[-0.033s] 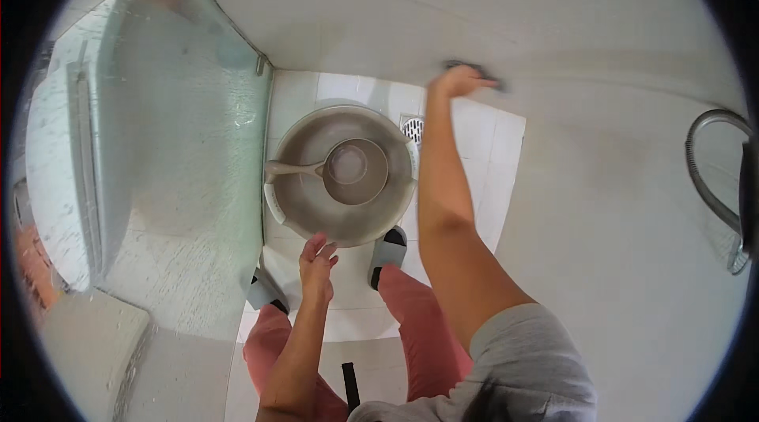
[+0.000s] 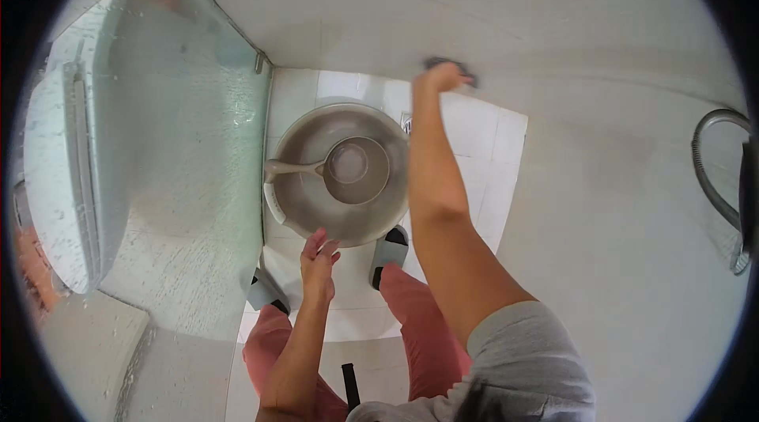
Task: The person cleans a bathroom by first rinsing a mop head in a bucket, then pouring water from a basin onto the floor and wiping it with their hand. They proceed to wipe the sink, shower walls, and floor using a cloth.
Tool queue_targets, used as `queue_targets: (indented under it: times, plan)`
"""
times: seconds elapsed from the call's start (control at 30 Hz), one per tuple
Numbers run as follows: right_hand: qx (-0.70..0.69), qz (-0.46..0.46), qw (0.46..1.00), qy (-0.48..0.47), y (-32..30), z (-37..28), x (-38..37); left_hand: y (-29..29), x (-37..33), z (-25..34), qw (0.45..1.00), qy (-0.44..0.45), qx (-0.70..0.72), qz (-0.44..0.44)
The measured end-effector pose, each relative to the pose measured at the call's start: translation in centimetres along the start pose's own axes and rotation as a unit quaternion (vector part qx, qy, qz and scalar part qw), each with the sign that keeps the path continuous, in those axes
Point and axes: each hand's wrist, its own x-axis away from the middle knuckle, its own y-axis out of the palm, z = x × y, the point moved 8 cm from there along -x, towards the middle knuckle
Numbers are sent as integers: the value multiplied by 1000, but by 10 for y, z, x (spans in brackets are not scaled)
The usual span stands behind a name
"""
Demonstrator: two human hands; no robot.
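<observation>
My right hand [image 2: 443,78] reaches far forward and presses a dark grey scrubbing pad [image 2: 472,79], its exact kind blurred, against the pale wall just above the floor. My left hand [image 2: 318,265] hangs near the front rim of a large grey basin [image 2: 296,212], its fingers loosely bent and apart, holding nothing. A grey-beige dipper [image 2: 357,191] with a handle rests inside the basin, the handle pointing left over the rim. My right forearm crosses over the basin's right edge.
A wet glass panel [image 2: 182,169] stands along the left. A floor drain [image 2: 406,122] is partly hidden behind my right forearm. At the far right hangs a metal shower hose [image 2: 704,161]. My feet in grey slippers [image 2: 390,248] stand on white tiles [image 2: 474,133].
My right hand has slid a little to the left along the wall with the pad, and my forearm now covers more of the drain. My left hand has barely moved.
</observation>
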Motion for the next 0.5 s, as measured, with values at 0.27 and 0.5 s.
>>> queue_targets:
  times: [0.27, 0.5]
  plan:
    - [-276, -224, 808, 471, 61, 46, 89, -5, -6, -26, 995, 27, -93, 19]
    - [-182, -100, 978, 35, -19, -320, 123, -37, 48, -42, 943, 154, -290, 44]
